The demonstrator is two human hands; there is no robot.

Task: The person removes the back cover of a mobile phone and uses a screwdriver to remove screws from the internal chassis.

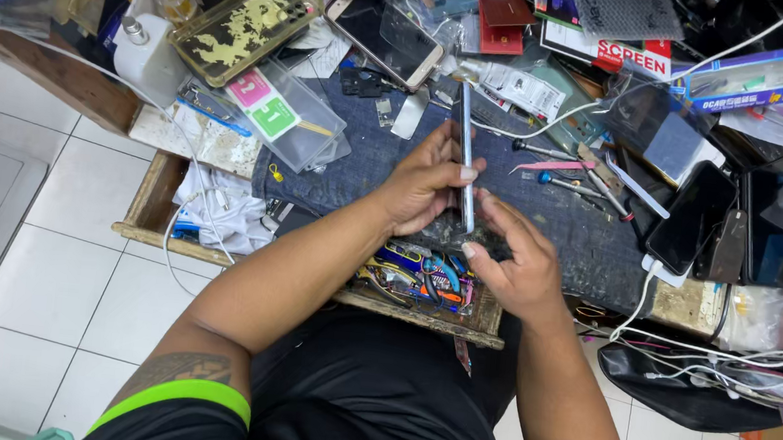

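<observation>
Right now both hands meet over the middle of a cluttered surface [661, 299], holding a slim silver-edged smartphone [464, 150] on its edge so that only its thin side faces the camera. The left hand [423, 190] wraps the phone from the left, its fingers [461, 171] closed around the lower half and the thumb pressed against the metal frame. The right hand [523, 261] grips the bottom end from the right, its fingers [472, 250] curled shut on the lower corner. The phone stands nearly upright above a dark blue denim cloth [359, 164] that covers the work area, its top end pointing away from the person.

Just beside the hands on the right lie a pink plastic pry tool [550, 165] and a small screwdriver with a blue collar [563, 182], both resting on the cloth. Farther right, two dark glass phone screens [693, 216] lie side by side, near a white cable [644, 302]. To the upper left sits a clear plastic box with pink and green stickers [282, 114], and beyond it a clear phone case with gold flecks [242, 29]. Below the hands, an open wooden drawer [421, 309] holds a tangle of colourful tools [420, 275]. A white tiled floor [52, 264] shows on the left.
</observation>
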